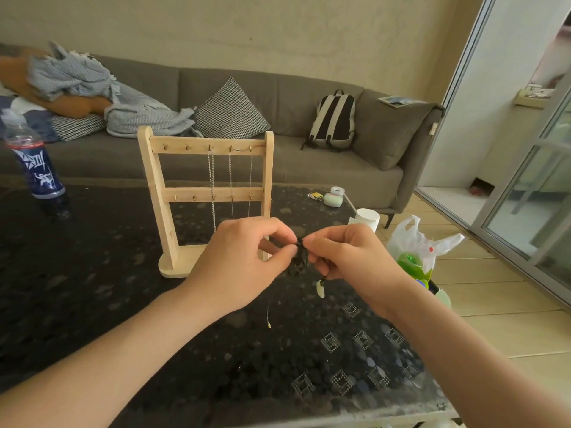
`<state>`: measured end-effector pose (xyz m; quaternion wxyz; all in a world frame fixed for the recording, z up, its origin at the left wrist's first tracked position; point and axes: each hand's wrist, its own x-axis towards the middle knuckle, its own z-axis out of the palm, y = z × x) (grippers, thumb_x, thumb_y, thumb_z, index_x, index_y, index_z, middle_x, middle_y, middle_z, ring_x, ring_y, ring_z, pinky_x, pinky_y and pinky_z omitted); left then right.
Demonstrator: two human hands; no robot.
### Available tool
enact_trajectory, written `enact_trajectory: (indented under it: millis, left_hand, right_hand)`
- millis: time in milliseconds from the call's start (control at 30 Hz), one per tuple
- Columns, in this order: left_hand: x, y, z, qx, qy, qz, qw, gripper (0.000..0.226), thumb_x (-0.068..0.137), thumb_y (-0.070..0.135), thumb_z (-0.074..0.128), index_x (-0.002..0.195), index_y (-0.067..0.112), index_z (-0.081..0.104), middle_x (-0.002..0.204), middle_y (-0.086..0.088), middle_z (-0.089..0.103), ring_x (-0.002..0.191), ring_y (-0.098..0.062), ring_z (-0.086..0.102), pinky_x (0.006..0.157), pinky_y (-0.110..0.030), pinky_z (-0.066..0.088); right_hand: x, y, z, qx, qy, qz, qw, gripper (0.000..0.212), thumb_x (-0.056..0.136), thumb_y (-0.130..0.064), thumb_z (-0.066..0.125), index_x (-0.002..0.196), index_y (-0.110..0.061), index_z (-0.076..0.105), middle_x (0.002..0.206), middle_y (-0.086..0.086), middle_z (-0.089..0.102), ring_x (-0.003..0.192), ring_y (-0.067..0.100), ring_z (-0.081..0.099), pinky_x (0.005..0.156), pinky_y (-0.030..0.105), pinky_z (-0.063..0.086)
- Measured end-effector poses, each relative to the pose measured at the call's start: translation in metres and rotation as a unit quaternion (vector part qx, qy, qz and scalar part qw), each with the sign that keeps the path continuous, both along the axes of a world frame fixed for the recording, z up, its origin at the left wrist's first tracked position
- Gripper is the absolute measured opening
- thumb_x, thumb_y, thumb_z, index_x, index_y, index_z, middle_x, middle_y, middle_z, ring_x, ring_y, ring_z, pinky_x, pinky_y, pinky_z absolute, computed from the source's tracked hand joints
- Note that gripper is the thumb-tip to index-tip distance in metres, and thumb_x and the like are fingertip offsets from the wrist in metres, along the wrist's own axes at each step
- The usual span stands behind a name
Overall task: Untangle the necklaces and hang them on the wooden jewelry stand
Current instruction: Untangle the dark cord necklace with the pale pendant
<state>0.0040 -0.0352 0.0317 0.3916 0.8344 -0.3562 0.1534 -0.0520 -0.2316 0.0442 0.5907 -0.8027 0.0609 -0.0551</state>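
A wooden jewelry stand stands upright on the dark table, with two rows of small hooks. Silver chains hang from three hooks of its top bar. In front of the stand, above the table, my left hand and my right hand both pinch a tangled black cord necklace between thumb and fingers. A pale pendant dangles from the cord under my right hand. A thin strand with a small clasp hangs below my left hand.
A blue plastic bottle stands at the table's far left. Small items, a tape roll and a white cup sit near the far right edge. A white plastic bag sits beside the table. A grey sofa lies behind.
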Motion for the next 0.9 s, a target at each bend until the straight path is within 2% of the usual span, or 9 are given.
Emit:
enact_trajectory:
  millis: [167, 267, 367, 433, 533, 667, 767, 833, 900]
  left_hand:
    - [-0.0030, -0.0002, 0.0008, 0.014, -0.105, -0.003, 0.994, 0.013, 0.091, 0.030, 0.080, 0.103, 0.027, 0.082, 0.095, 0.016, 0.078, 0.084, -0.002, 0.073, 0.076, -0.034, 0.065]
    - [-0.0039, -0.0029, 0.0010, 0.009, -0.107, 0.014, 0.994, 0.009, 0.093, 0.030, 0.078, 0.101, 0.026, 0.079, 0.093, 0.015, 0.076, 0.082, -0.005, 0.072, 0.072, -0.037, 0.064]
    - [-0.0018, -0.0060, -0.0015, -0.001, -0.069, 0.037, 0.997, 0.007, 0.095, 0.026, 0.078, 0.102, 0.025, 0.077, 0.094, 0.015, 0.075, 0.084, -0.005, 0.071, 0.078, -0.032, 0.064]
    - [-0.0009, -0.0074, -0.0019, -0.015, -0.044, 0.048, 0.998, 0.006, 0.096, 0.022, 0.078, 0.099, 0.026, 0.075, 0.091, 0.016, 0.073, 0.083, -0.003, 0.070, 0.080, -0.023, 0.059]
    - [-0.0009, -0.0075, -0.0011, -0.039, 0.012, 0.061, 0.997, 0.008, 0.097, 0.022, 0.077, 0.097, 0.028, 0.072, 0.087, 0.020, 0.069, 0.082, -0.003, 0.068, 0.075, -0.015, 0.051]
    - [-0.0007, -0.0063, 0.0009, -0.123, 0.134, 0.051, 0.982, 0.006, 0.098, 0.020, 0.074, 0.098, 0.025, 0.072, 0.086, 0.013, 0.076, 0.085, -0.007, 0.075, 0.085, -0.033, 0.063]
    - [-0.0008, -0.0061, 0.0058, -0.228, 0.254, 0.045, 0.939, 0.004, 0.098, 0.014, 0.072, 0.099, 0.017, 0.073, 0.088, 0.005, 0.080, 0.090, -0.012, 0.078, 0.095, -0.044, 0.062]
    - [0.0010, -0.0058, 0.0068, -0.258, 0.295, 0.056, 0.918, 0.003, 0.099, 0.014, 0.071, 0.101, 0.015, 0.073, 0.090, 0.002, 0.080, 0.094, -0.016, 0.079, 0.098, -0.047, 0.062]
    - [0.0013, -0.0065, 0.0062, -0.259, 0.301, 0.073, 0.915, 0.003, 0.101, 0.014, 0.069, 0.103, 0.016, 0.071, 0.093, 0.002, 0.080, 0.094, -0.016, 0.079, 0.097, -0.047, 0.062]
  right_hand:
    - [0.0002, 0.0019, 0.0005, -0.008, 0.018, 0.001, 1.000, 0.028, 0.099, -0.025, 0.071, 0.080, -0.006, 0.078, 0.067, 0.008, 0.063, 0.063, 0.018, 0.053, 0.069, 0.035, 0.048]
    - [0.0008, 0.0031, 0.0017, 0.008, 0.026, -0.007, 1.000, 0.028, 0.100, -0.023, 0.070, 0.074, -0.012, 0.076, 0.065, 0.003, 0.063, 0.059, 0.016, 0.052, 0.066, 0.032, 0.046]
    - [0.0013, 0.0044, 0.0004, -0.002, 0.010, -0.030, 0.999, 0.023, 0.100, -0.021, 0.068, 0.082, -0.009, 0.077, 0.068, 0.001, 0.067, 0.058, 0.012, 0.051, 0.060, 0.024, 0.044]
    - [0.0020, 0.0036, -0.0008, -0.016, 0.007, -0.050, 0.999, 0.022, 0.098, -0.020, 0.069, 0.085, -0.004, 0.076, 0.067, 0.000, 0.066, 0.057, 0.011, 0.050, 0.058, 0.023, 0.044]
    - [0.0026, 0.0019, 0.0003, -0.042, 0.025, -0.063, 0.997, 0.027, 0.097, -0.021, 0.067, 0.072, -0.010, 0.074, 0.062, 0.000, 0.065, 0.054, 0.011, 0.050, 0.062, 0.028, 0.045]
    - [0.0019, 0.0024, -0.0002, -0.082, 0.034, -0.066, 0.994, 0.038, 0.095, -0.022, 0.062, 0.058, -0.014, 0.062, 0.055, 0.003, 0.059, 0.053, 0.014, 0.052, 0.064, 0.029, 0.047]
    - [0.0012, 0.0026, 0.0003, -0.096, 0.054, -0.052, 0.992, 0.035, 0.095, -0.023, 0.061, 0.062, -0.012, 0.065, 0.056, 0.003, 0.062, 0.052, 0.014, 0.052, 0.061, 0.027, 0.046]
    - [0.0016, 0.0032, 0.0003, -0.102, 0.070, -0.038, 0.992, 0.031, 0.094, -0.023, 0.062, 0.068, -0.008, 0.069, 0.060, 0.003, 0.064, 0.052, 0.015, 0.053, 0.060, 0.027, 0.047]
    - [0.0023, 0.0043, -0.0004, -0.112, 0.084, -0.031, 0.990, 0.030, 0.093, -0.024, 0.063, 0.068, -0.009, 0.069, 0.061, 0.003, 0.066, 0.052, 0.015, 0.051, 0.058, 0.026, 0.046]
